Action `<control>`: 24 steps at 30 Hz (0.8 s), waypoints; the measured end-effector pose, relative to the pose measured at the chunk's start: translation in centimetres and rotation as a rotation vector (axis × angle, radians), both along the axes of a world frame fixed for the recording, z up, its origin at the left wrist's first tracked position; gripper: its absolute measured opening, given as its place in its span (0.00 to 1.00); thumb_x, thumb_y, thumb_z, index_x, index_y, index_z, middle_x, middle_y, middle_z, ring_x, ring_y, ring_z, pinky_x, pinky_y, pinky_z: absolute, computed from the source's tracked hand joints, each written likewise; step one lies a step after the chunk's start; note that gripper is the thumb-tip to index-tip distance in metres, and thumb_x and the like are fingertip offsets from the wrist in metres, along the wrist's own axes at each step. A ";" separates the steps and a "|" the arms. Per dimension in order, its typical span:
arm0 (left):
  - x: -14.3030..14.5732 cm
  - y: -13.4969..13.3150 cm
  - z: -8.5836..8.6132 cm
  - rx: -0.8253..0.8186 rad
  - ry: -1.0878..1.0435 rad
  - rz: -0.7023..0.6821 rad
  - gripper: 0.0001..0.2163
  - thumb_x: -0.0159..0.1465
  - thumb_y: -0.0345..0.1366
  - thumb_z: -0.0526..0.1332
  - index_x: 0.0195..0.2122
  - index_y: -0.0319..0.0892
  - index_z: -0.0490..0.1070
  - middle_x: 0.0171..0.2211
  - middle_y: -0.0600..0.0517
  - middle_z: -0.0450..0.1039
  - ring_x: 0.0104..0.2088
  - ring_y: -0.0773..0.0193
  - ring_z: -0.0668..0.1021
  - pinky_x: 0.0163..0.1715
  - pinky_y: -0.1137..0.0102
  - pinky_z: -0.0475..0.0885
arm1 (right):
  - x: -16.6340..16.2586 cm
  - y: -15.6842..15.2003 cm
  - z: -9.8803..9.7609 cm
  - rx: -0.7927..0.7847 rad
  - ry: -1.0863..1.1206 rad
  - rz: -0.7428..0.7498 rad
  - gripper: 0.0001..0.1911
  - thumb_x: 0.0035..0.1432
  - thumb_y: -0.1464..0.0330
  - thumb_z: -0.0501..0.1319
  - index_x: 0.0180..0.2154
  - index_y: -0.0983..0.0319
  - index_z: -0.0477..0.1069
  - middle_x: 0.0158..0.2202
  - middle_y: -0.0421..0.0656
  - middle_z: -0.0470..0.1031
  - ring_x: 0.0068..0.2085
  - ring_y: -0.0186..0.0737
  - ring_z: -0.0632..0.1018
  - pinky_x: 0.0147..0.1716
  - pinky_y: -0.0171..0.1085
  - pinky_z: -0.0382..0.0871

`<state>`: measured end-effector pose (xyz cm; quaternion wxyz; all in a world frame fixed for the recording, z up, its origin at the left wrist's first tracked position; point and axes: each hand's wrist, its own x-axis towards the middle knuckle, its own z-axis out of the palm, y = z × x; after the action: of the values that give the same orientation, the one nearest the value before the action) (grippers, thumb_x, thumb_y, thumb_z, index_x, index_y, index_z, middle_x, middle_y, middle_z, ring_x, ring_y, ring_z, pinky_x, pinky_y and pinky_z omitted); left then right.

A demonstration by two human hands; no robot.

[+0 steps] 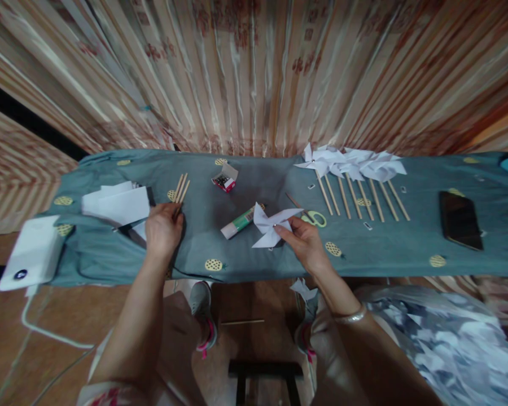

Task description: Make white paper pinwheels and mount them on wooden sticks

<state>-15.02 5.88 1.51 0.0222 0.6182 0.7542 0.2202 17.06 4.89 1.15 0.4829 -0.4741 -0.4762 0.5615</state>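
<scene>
Between the thumb and fingers of my right hand (302, 239) is a white paper pinwheel (265, 225), pinched near its centre, where a small pin head shows. My left hand (164, 228) rests on the table with curled fingers at the lower ends of a few wooden sticks (181, 189); how firmly they are gripped is hidden. A glue stick (239, 223) lies just left of the pinwheel. Behind it stands an opened small red box (225, 179) of pins. Scissors with pale green handles (314, 218) lie partly behind my right hand.
Finished pinwheels on sticks (353, 163) lie in a row at the back right. White paper sheets (116, 203) are left of my left hand. A phone (461, 220) lies far right, a white device (31, 251) far left. A plastic bag (452, 338) stands on the floor.
</scene>
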 end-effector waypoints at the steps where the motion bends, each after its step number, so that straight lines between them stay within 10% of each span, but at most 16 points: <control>1: 0.1 0.0 0.0 -0.005 0.000 0.002 0.17 0.60 0.37 0.53 0.46 0.39 0.75 0.46 0.40 0.76 0.49 0.45 0.76 0.53 0.56 0.68 | 0.0 0.0 0.0 0.002 0.000 -0.002 0.19 0.46 0.53 0.71 0.35 0.59 0.78 0.35 0.43 0.82 0.35 0.42 0.79 0.39 0.41 0.73; 13: 1.0 0.1 0.8 -0.029 -0.052 0.050 0.12 0.59 0.38 0.57 0.37 0.40 0.77 0.35 0.44 0.77 0.36 0.51 0.77 0.39 0.61 0.69 | 0.3 0.0 0.0 0.011 -0.016 0.009 0.17 0.47 0.54 0.71 0.34 0.59 0.78 0.32 0.41 0.81 0.33 0.41 0.78 0.37 0.39 0.72; 20: 7.0 -2.8 3.6 0.220 -0.541 -0.186 0.05 0.57 0.38 0.63 0.31 0.45 0.78 0.28 0.52 0.72 0.32 0.59 0.75 0.36 0.66 0.69 | 0.8 -0.4 1.1 0.019 0.031 -0.020 0.15 0.47 0.55 0.72 0.34 0.57 0.78 0.31 0.40 0.80 0.34 0.41 0.78 0.37 0.41 0.73; 24: 10.8 -5.2 3.0 -0.023 -0.994 -0.260 0.07 0.56 0.41 0.67 0.32 0.44 0.78 0.32 0.50 0.73 0.31 0.62 0.77 0.33 0.68 0.72 | 1.4 -1.2 2.1 0.030 -0.010 -0.005 0.13 0.49 0.56 0.71 0.33 0.56 0.79 0.31 0.40 0.80 0.33 0.40 0.78 0.36 0.39 0.74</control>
<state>-4.21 0.65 4.49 0.4120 0.5273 0.5716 0.4747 18.45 3.66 3.22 0.4891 -0.4707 -0.4857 0.5507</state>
